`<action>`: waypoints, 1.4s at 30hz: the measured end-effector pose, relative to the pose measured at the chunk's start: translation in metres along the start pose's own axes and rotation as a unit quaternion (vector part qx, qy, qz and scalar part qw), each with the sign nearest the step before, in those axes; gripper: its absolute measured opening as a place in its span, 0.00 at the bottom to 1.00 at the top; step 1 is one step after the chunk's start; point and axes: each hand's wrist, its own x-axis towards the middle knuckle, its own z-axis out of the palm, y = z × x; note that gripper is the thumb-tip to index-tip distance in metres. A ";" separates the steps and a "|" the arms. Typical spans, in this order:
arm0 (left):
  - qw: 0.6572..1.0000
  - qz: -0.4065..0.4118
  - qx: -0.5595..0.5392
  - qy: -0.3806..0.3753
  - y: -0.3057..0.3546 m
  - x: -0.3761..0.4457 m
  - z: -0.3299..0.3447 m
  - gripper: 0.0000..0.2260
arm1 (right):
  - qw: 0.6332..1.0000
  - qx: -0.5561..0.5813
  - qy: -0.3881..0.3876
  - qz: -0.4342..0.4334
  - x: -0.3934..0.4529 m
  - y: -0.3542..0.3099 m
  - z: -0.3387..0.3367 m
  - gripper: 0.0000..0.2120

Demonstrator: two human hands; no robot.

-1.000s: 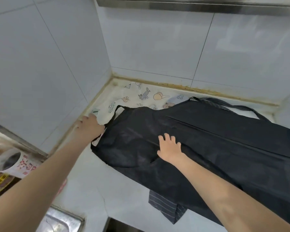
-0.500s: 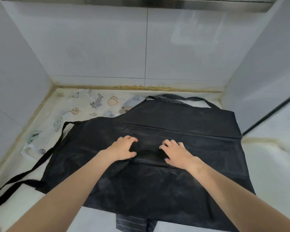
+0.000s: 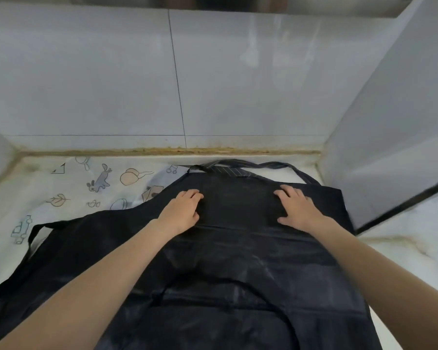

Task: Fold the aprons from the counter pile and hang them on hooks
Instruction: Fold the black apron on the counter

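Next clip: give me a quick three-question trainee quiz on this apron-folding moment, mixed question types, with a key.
1. True or false: both the left hand and the right hand lie flat on the black apron.
2. What peeks out from under the black apron at the far edge? A) a striped apron B) a towel C) a plate
3. Fill in: the printed cloth with a rabbit drawing lies to the ____ of the black apron.

Key
1. True; neither hand has a grip on the fabric.
2. A, the striped apron.
3. left
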 end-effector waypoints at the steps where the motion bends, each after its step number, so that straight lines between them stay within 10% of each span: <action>1: 1.000 0.000 0.010 -0.006 -0.002 0.010 0.000 0.24 | 1.000 -0.014 -0.020 0.002 0.010 0.004 -0.003 0.40; 6: 0.998 0.012 0.064 0.002 0.002 0.035 0.002 0.27 | 0.993 -0.089 -0.069 0.024 0.032 0.009 -0.007 0.52; 13: 0.994 0.060 0.077 0.056 0.031 0.043 -0.009 0.37 | 0.994 0.022 0.105 -0.032 0.030 0.007 -0.032 0.13; 18: 0.982 0.154 0.107 0.005 0.066 0.029 -0.029 0.34 | 0.983 0.073 0.043 -0.166 -0.016 -0.004 -0.055 0.06; 21: 0.952 0.199 0.230 -0.017 0.082 0.007 -0.039 0.13 | 0.985 0.071 -0.018 -0.157 -0.054 -0.011 -0.063 0.05; 32: 0.937 0.132 0.287 -0.147 0.006 -0.112 -0.010 0.06 | 0.976 -0.025 -0.209 -0.055 -0.117 -0.029 0.008 0.17; 42: 0.968 0.044 0.246 0.040 -0.003 -0.139 0.039 0.11 | 0.987 -0.081 0.066 0.126 -0.144 -0.057 0.052 0.09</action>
